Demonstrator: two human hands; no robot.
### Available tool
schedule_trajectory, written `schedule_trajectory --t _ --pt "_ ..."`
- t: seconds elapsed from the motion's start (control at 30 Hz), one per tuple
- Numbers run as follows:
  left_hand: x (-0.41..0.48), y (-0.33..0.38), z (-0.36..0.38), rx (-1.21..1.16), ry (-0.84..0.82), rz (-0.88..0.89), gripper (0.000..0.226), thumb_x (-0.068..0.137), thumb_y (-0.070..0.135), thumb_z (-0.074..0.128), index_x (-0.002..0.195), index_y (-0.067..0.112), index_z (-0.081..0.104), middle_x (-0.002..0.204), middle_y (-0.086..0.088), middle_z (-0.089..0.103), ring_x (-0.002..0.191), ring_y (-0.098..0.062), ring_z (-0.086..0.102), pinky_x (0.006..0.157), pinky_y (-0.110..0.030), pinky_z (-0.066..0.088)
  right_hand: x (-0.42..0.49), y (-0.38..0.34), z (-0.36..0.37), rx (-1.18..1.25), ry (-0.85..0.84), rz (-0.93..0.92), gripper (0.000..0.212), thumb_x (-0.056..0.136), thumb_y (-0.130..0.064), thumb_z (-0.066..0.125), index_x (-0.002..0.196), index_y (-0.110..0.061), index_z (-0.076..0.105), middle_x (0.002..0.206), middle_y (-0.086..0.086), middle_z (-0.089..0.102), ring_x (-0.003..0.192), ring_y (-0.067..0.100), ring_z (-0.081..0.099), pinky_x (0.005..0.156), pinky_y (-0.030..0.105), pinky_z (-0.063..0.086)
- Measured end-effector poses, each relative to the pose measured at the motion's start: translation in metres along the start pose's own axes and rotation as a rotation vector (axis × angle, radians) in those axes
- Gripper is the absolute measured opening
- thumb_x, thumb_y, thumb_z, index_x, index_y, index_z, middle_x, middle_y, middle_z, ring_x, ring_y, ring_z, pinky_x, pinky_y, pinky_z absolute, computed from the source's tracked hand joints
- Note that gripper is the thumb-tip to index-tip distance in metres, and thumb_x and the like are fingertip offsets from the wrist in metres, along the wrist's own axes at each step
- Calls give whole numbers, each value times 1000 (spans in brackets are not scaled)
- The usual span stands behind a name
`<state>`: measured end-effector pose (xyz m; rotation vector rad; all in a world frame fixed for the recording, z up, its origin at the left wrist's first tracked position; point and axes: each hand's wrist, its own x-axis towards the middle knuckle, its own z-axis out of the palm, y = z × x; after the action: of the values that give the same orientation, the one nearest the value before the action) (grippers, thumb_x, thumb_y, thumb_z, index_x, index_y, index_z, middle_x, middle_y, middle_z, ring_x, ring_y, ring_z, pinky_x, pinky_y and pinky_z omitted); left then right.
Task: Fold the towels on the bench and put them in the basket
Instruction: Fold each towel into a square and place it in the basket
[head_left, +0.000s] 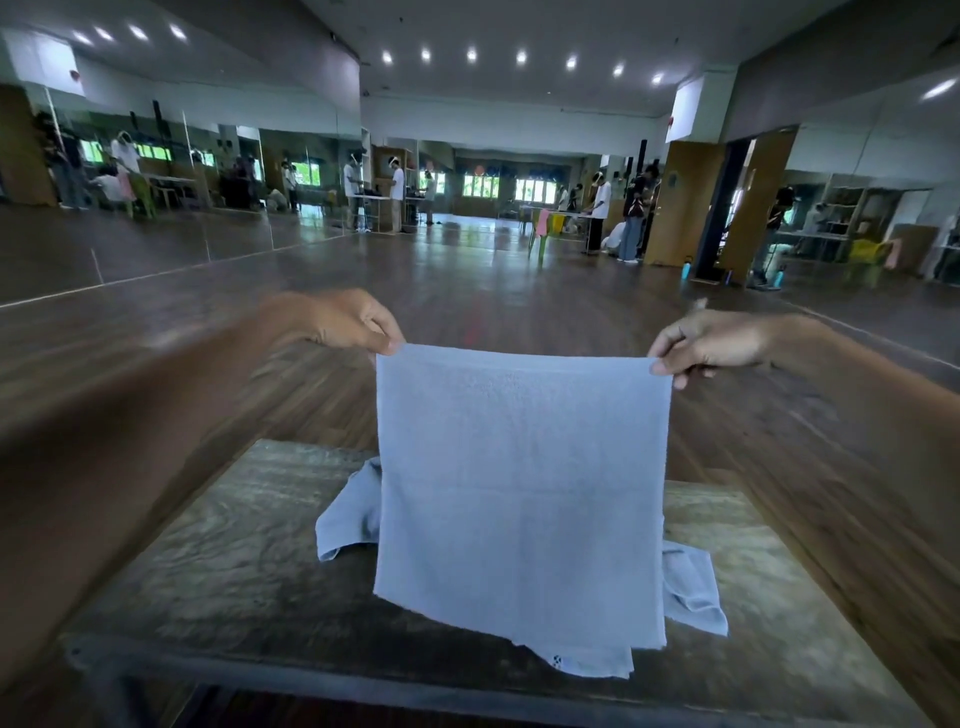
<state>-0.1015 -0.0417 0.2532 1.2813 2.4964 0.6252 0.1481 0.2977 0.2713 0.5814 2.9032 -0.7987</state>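
A light blue towel (519, 488) hangs flat in the air above the bench (218, 561). My left hand (343, 322) pinches its top left corner and my right hand (706, 345) pinches its top right corner. The towel's lower edge hangs just above the bench top. Behind and under it lies another crumpled light blue towel (348, 514), which shows at the left, at the right (691, 587) and below the hanging edge. No basket is in view.
The bench is a worn wooden surface with a dark front edge (363, 686). Beyond it stretches a wide wooden floor (467, 270). Far off, several people stand at tables (374, 200), and mirrors line the left wall.
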Motion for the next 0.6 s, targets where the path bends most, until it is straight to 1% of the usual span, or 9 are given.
schedule_trajectory --t 0.07,0.13,0.17,0.27,0.37,0.43,0.5,0.53,0.6 --pt "7 -11 20 80 145 26 5 91 24 63 93 26 67 103 4 71 99 -12 64 88 -29 49 13 9 23 -29 112 -52 6 90 -12 62 93 -8 65 76 6 66 72 15 59 63 25 41" --pt "14 -22 40 189 290 4 9 92 27 58 94 31 67 101 10 71 102 -10 61 97 -36 42 23 20 45 -16 217 -97 4 88 -7 63 86 -10 64 74 6 64 72 18 58 66 26 42" --pt "16 -28 51 229 348 -12 11 92 30 56 95 33 66 100 13 70 103 -9 60 100 -37 36 26 26 56 -19 265 -109 8 87 -6 64 82 -13 63 74 5 64 71 17 57 64 22 42" --pt "21 -50 91 271 436 -4 14 91 30 54 95 37 65 97 14 71 102 -9 60 95 -34 24 29 44 95 -74 382 -125 9 83 -3 65 81 -12 65 70 0 63 60 7 52 58 10 39" --pt "19 -80 144 284 429 17 17 91 26 56 99 33 68 97 9 72 100 -11 62 86 -28 20 27 66 146 -115 422 -137 11 80 1 62 82 -8 68 66 0 62 63 13 57 60 5 38" --pt "13 -99 182 216 418 55 16 89 23 58 99 26 71 94 4 74 94 -14 66 92 -28 30 27 86 180 -121 380 -123 12 82 -1 62 81 -12 66 77 4 68 74 21 62 64 11 41" --pt "8 -117 217 161 422 89 19 84 25 58 93 20 73 86 -2 75 83 -20 70 87 -36 47 26 106 212 -122 363 -116 11 83 -2 62 85 -13 65 85 4 69 80 23 63 73 30 48" --pt "5 -123 232 161 425 93 20 80 25 58 91 19 74 81 -3 74 79 -22 70 81 -36 50 24 116 226 -127 367 -119 11 83 -3 63 86 -13 65 86 2 68 82 23 63 73 37 49" --pt "-2 -130 258 188 411 91 14 80 20 63 89 18 74 78 -3 74 77 -23 69 74 -31 46 18 129 251 -149 364 -130 11 82 -4 64 85 -14 65 83 -7 64 81 21 62 69 37 48"
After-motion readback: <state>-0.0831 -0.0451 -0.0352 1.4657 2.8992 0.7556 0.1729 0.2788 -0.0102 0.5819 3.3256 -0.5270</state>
